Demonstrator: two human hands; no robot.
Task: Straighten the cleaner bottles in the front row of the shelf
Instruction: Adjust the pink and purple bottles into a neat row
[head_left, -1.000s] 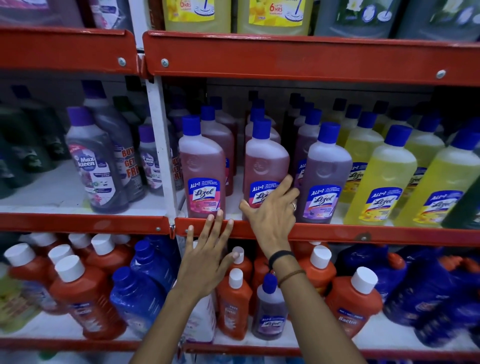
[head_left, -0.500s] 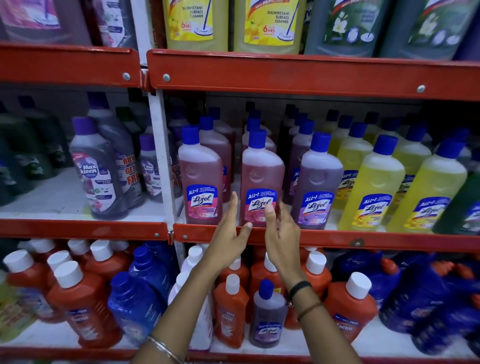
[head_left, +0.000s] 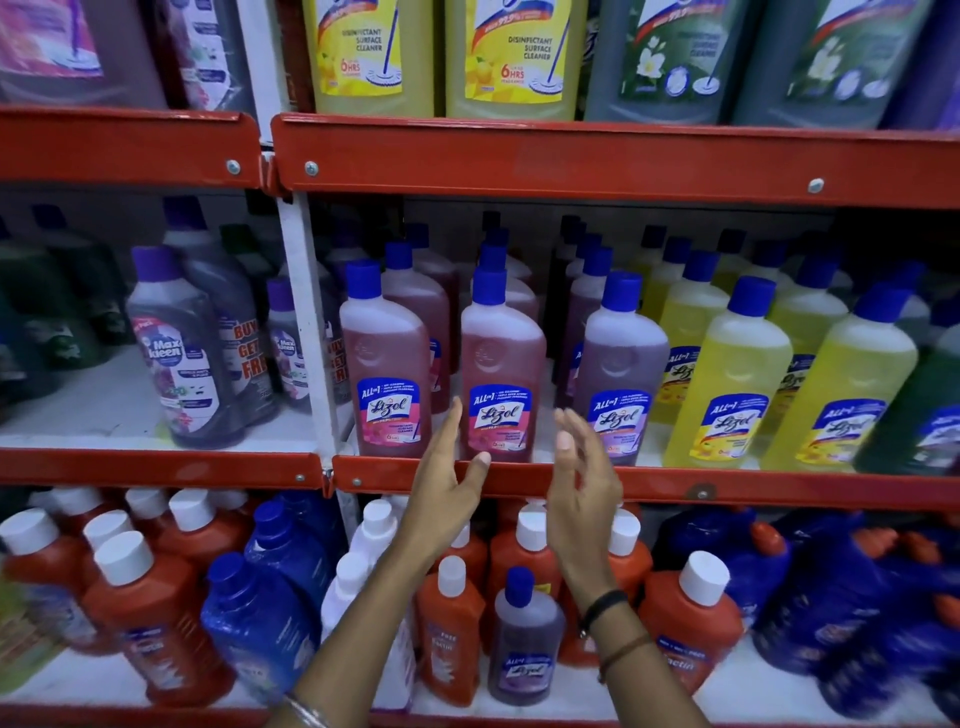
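The middle shelf's front row holds blue-capped cleaner bottles: a left pink bottle (head_left: 385, 364), a second pink bottle (head_left: 502, 369), a purple bottle (head_left: 621, 371) and two yellow bottles (head_left: 730, 379). All stand upright, labels facing out. My left hand (head_left: 444, 488) is open, palm turned right, just below and left of the second pink bottle. My right hand (head_left: 584, 478) is open, palm turned left, just below and right of it. Neither hand touches a bottle.
A red shelf lip (head_left: 727, 486) runs under the front row. A white upright post (head_left: 306, 322) divides the bays. Grey bottles (head_left: 182, 358) stand left of it. Orange and blue bottles (head_left: 519, 634) crowd the lower shelf beneath my arms. Large jugs (head_left: 514, 57) fill the top shelf.
My right hand came off the second pink bottle and dropped below it. My left hand rose from the lower shelf. Both now flank that bottle, slightly further apart than half a second ago.
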